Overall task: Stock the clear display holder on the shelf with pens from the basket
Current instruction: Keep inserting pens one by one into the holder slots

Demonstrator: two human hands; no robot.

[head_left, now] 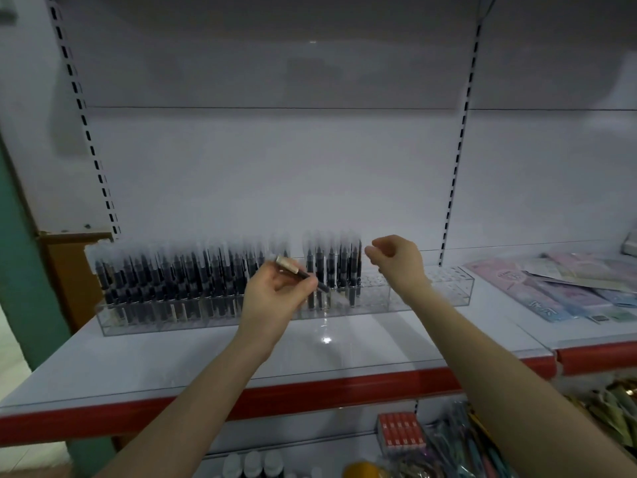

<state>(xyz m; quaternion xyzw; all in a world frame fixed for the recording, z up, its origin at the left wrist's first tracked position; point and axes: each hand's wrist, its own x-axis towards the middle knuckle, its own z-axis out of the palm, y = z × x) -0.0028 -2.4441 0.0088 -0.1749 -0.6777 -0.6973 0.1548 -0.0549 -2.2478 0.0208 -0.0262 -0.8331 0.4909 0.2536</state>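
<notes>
The left hand (pixel 275 293) pinches 1 dark pen with a pale cap (pixel 297 269). Its long axis slants down-right toward the clear acrylic display holder (pixel 448 289) on the white shelf (pixel 172 367). The right hand (pixel 396 260), empty and loosely curled, hangs nearer the holder's vacant right-end holes.

- Reaching up and forward with the left forearm (pixel 193 401) from lower left and the right forearm (pixel 482 367) from lower right, both bare
- Pinching a pen (pixel 301 273) between thumb and fingertips of the left hand (pixel 272 294), knuckles toward the camera
- Holding the right hand (pixel 396 260) slightly higher, apart from the left, fingers loosely curled around nothing, wrist bent
</notes>
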